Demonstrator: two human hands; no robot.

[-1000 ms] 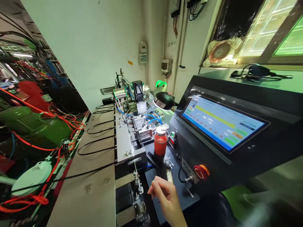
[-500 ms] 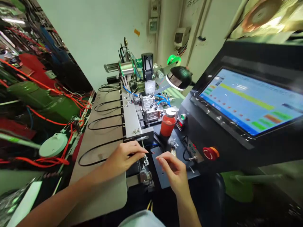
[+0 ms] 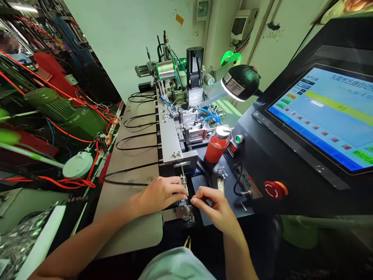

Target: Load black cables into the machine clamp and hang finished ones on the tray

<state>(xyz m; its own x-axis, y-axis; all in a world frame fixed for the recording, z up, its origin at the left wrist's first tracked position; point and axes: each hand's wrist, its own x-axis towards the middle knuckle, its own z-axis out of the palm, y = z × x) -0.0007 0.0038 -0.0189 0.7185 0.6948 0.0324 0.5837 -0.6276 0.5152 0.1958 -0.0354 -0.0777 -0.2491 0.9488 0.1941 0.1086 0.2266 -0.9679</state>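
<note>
Centrally, beyond the worker's pale green garment [image 3: 177, 266], the left hand [image 3: 164, 193] and the right hand [image 3: 220, 210] face each other over the gap between the smooth grey metal bench [image 3: 145, 235] and a flat, dark plate [image 3: 205, 216]. On each hand thumb and forefinger are drawn into a narrow pinch, the two sets of fingers just apart; whether anything thin lies between them cannot be told. Close beneath the left fingertips is a small, bright metal clamp [image 3: 183, 181], presumably stiff and rather slippery, best gripped by its sides. Extending leftward from near the left wrist, the nearest thin black looped cable [image 3: 132, 170] lies on the bench, its rear run reaching the rail; it is probably light, springy and soft enough to kink, and best taken close to its end. Farther off, on the dark plate, stands a translucent red jar with a silver lid [image 3: 216, 149], to the left of a red mushroom-shaped button [image 3: 271, 189]. Behind it are silver aluminium machine blocks [image 3: 196, 130], a black domed lamp [image 3: 246, 79] and, near the wall, a bright green spool [image 3: 231, 57].
</note>
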